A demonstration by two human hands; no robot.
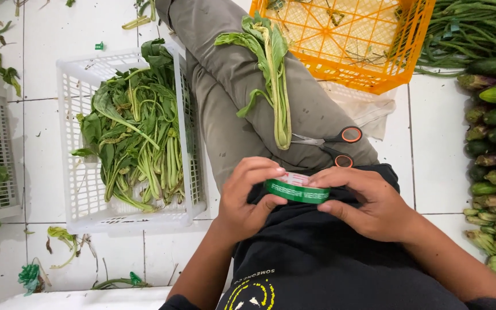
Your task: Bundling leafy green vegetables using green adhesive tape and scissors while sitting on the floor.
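Tape roll point(297, 189) sits at 6 o'clock over your lap, pinched between left hand point(249, 198) and right hand point(368, 204). Keep both grips firm; pick the free end with a thumbnail. Greens point(274, 80) wait at 12.

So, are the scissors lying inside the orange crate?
No, the scissors lie on the person's lap beside a leafy stalk, outside the orange crate, while both hands hold a green tape roll.
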